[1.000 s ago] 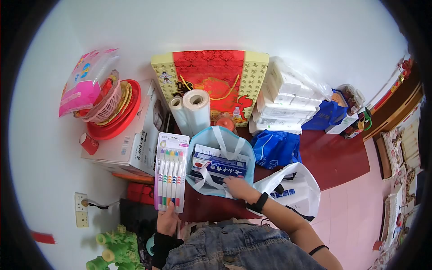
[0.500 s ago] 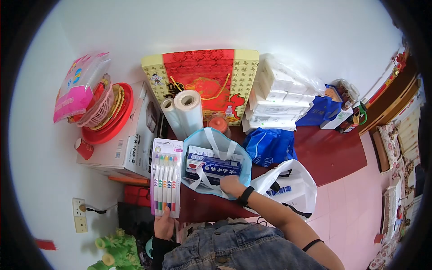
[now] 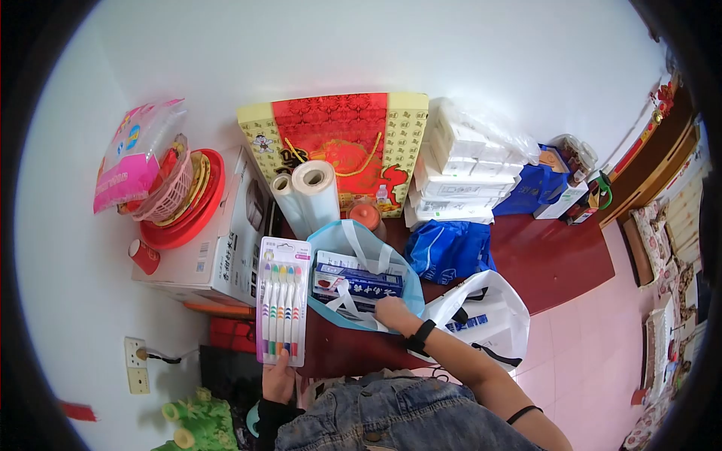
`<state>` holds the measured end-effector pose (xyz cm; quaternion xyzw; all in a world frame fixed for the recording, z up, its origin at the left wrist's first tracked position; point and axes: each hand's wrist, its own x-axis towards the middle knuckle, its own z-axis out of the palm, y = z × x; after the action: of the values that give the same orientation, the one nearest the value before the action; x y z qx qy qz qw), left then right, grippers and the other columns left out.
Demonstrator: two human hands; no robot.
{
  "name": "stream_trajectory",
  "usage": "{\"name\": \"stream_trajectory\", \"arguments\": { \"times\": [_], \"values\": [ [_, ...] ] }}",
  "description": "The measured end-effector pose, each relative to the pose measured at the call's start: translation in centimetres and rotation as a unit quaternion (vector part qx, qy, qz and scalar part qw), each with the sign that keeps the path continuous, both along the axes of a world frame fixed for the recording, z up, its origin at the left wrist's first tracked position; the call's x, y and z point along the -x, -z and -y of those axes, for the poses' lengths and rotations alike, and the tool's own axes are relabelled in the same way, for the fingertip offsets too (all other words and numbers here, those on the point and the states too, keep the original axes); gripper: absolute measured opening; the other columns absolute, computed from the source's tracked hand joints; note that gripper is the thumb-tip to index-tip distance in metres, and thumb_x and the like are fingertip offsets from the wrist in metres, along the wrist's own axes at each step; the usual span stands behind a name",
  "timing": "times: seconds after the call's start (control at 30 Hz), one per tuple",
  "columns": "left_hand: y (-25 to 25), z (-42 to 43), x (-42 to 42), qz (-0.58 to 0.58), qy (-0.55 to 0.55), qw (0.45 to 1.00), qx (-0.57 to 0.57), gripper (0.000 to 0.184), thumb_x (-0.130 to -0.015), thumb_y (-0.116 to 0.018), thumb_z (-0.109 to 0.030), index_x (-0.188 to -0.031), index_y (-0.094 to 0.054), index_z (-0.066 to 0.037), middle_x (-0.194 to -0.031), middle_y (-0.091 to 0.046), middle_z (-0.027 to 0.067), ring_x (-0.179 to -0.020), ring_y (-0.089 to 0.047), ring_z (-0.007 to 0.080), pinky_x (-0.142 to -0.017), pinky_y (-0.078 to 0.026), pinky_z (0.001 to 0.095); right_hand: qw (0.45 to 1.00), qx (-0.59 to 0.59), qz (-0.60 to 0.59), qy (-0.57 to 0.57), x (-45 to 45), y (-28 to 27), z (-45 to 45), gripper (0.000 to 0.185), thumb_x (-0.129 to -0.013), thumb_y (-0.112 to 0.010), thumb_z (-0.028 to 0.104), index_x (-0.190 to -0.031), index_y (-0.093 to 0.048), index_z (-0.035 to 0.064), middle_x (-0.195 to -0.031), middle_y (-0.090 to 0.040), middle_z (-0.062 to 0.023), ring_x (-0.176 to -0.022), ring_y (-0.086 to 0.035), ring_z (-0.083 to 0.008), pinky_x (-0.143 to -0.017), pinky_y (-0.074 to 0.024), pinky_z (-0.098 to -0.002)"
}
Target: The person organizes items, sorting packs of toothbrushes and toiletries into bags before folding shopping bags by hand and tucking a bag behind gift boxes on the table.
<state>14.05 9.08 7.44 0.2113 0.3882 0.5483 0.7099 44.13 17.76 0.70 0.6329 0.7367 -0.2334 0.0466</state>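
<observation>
My left hand [image 3: 279, 378] grips the bottom of an upright blister pack of toothbrushes [image 3: 282, 301], thumb on its front. The brushes have coloured heads and stand side by side. To the right, a light blue bag [image 3: 402, 289] stands open with boxes inside, among them a blue toothpaste box [image 3: 359, 280]. My right hand [image 3: 395, 314] is at the bag's near right rim, its fingers curled; what they hold, if anything, is hidden. A white strap [image 3: 344, 301] of the bag hangs over its near side.
Behind the bag are plastic rolls [image 3: 316, 192], an orange-lidded jar [image 3: 365, 216] and a red gift box [image 3: 335, 139]. White tissue packs [image 3: 462, 184], a blue bag [image 3: 447, 250] and a white bag [image 3: 511, 319] are at the right. A carton [image 3: 218, 255] with red plates stands left.
The whole view has shifted slightly since the earlier frames. My right hand has curled its fingers at the bag's rim. My left hand still holds the toothbrush pack.
</observation>
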Motion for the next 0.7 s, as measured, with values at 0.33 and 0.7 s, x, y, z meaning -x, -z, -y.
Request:
{"name": "stream_trajectory", "arguments": {
  "times": [0.33,0.7],
  "values": [
    [0.4,-0.5,-0.5,-0.028,-0.028,0.999,-0.018,0.036,-0.092,-0.051,-0.013,-0.126,-0.042,-0.006,-0.114,-0.055,0.0085,-0.095,-0.058,0.0234,-0.08,-0.049,0.0385,0.92,-0.256,-0.298,-0.005,1.0,-10.4,2.2,0.027,-0.078,-0.064,0.033,-0.085,-0.066,0.0063,-0.067,-0.062,-0.0079,-0.06,-0.061,-0.0276,-0.056,-0.0491,-0.0366],
    [0.1,-1.5,-0.1,-0.016,-0.008,1.0,-0.011,0.035,-0.093,-0.048,-0.007,-0.128,-0.043,-0.009,-0.12,-0.053,0.0047,-0.104,-0.055,0.0179,-0.088,-0.046,0.0361,0.987,-0.153,0.047,0.01,-4.8,-3.6,3.8,0.012,-0.077,-0.055,0.015,-0.078,-0.066,0.012,-0.067,-0.064,-0.0112,-0.063,-0.064,-0.0303,-0.056,-0.0492,-0.0418]
  ]
}}
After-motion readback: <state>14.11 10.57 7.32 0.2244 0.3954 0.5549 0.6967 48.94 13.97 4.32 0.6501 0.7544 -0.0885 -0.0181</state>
